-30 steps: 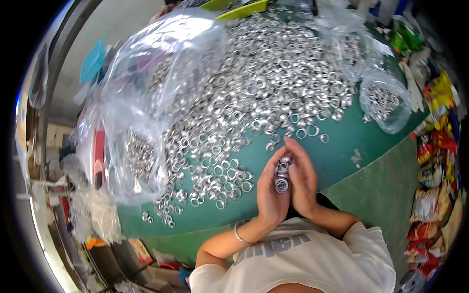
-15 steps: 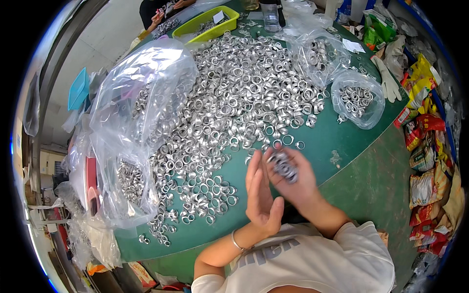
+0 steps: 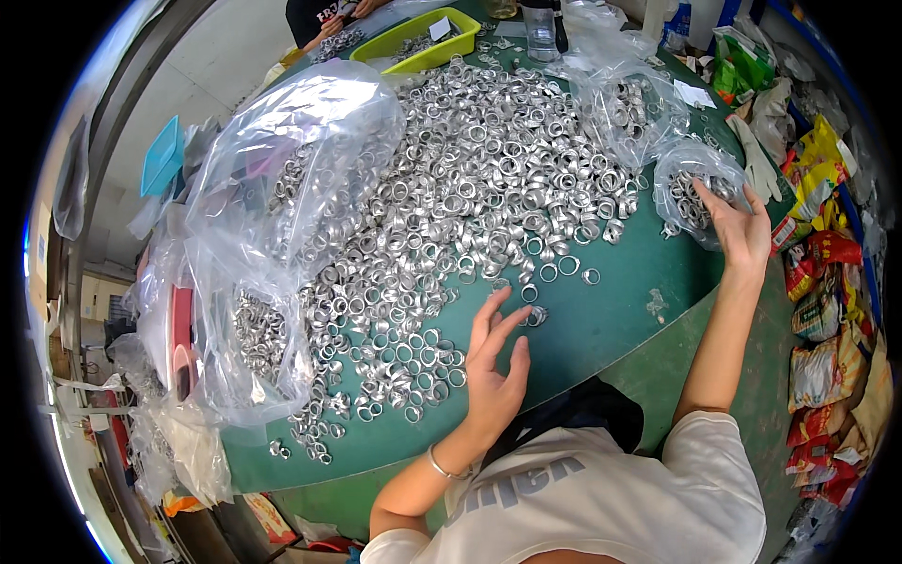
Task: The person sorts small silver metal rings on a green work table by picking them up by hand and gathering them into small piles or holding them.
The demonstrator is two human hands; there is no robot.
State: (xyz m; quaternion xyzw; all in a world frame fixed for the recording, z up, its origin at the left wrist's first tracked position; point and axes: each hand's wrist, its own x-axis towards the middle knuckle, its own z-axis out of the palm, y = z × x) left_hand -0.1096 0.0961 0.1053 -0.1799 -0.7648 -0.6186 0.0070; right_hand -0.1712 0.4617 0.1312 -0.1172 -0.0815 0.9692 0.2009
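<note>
A broad heap of silver metal rings [image 3: 489, 160] covers much of the green table [image 3: 601, 329]. My left hand [image 3: 496, 371] hovers over the table's near part with its fingers spread, holding nothing; its fingertips are close to a few loose rings [image 3: 536, 316] at the heap's near edge. At the right, my right hand [image 3: 740, 230] reaches over the mouth of a small clear plastic bag [image 3: 676, 164] that contains rings. Its fingers are apart, and the fingertips lie at the rings inside; the palm side is hidden.
Large clear bags [image 3: 329, 103] with rings stand at the left. A yellow-green basket [image 3: 460, 45], a clear cup [image 3: 540, 38] and another bag of rings [image 3: 625, 108] are farther back. White gloves [image 3: 754, 160] lie by the right edge. Another person's hand [image 3: 331, 23] shows far left.
My right hand has moved from beside my left hand out to the small bag, and the stack of rings it carried is no longer visible in it. My left hand has spread its fingers.
</note>
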